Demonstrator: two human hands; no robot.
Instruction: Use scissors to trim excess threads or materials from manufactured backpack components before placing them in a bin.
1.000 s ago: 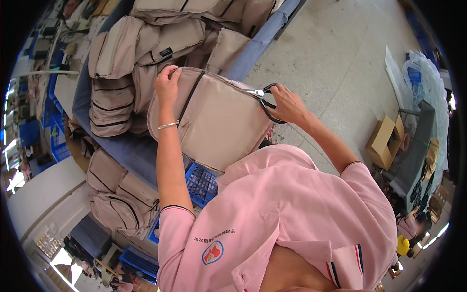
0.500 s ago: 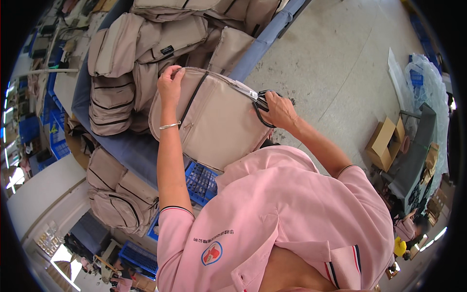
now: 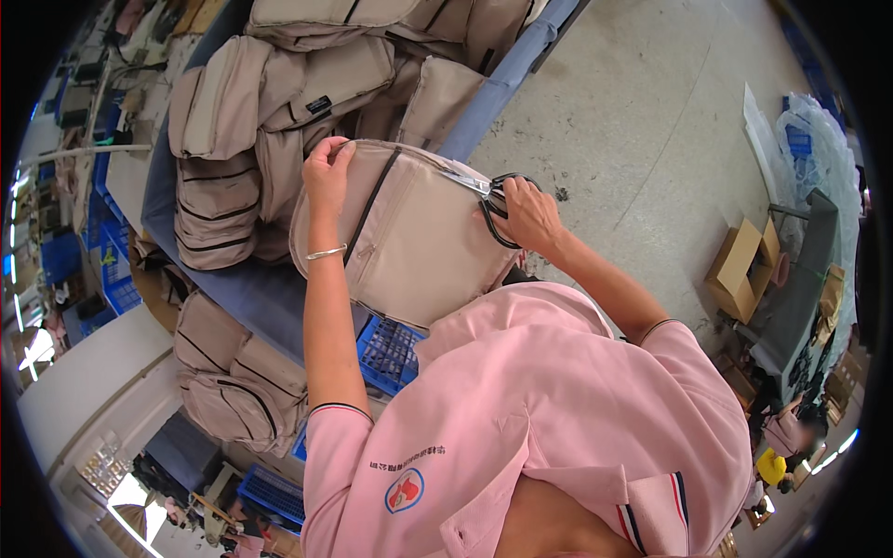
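In front of my body lies a beige fabric bag panel [image 3: 428, 237] with a black zipper line and a rounded outline. My left hand [image 3: 327, 177] pinches its far left edge between thumb and fingers. At the right side, my right hand [image 3: 530, 214] grips black-handled scissors [image 3: 473, 181]. Their metal blades point left, along the panel's far edge; whether they touch the fabric or a thread I cannot tell.
Several beige bags [image 3: 223, 102] are heaped in a blue-lined bin [image 3: 507, 79] beyond my hands. More bags [image 3: 233, 372] lie lower left, near a blue plastic crate [image 3: 386, 358]. An opened cardboard box [image 3: 739, 274] and a grey bench [image 3: 795, 288] stand at the right.
The whole view has shifted slightly. My left hand still pinches the edge, and the scissors in my right hand stay at the far edge with a slightly changed handle angle.
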